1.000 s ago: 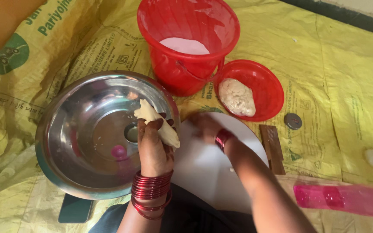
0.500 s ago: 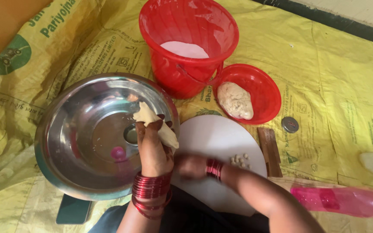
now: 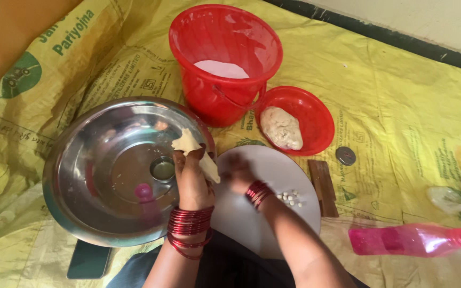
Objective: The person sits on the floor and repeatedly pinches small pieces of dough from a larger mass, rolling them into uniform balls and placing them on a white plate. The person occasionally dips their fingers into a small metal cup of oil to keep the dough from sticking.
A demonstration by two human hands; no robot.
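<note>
Head view, looking down at a yellow printed sheet [image 3: 401,122] spread on the floor. Left hand [image 3: 192,178] is raised above the rim of the large steel bowl [image 3: 97,170], fingers pinched on a flat piece of dough [image 3: 196,152] that stands up out of the grip; several red bangles [image 3: 189,224] circle that wrist. Right hand [image 3: 238,173] is just beside the left, over the round white board [image 3: 273,208]; it is blurred, so I cannot tell whether it is curled or loose, or whether it touches the dough. A few small white bits [image 3: 290,198] lie on the board near the right wrist.

Inside the steel bowl: 1 small steel cup [image 3: 162,168] near the centre. Behind the bowl stands a red bucket [image 3: 222,58] with white flour in the bottom. Just right of it, a red bowl [image 3: 294,120] holds a lump of dough. A brown wooden block [image 3: 324,186] lies against the board's right edge, a small round metal lid [image 3: 345,155] near it. A pink bottle [image 3: 414,239] lies on its side at lower right.
</note>
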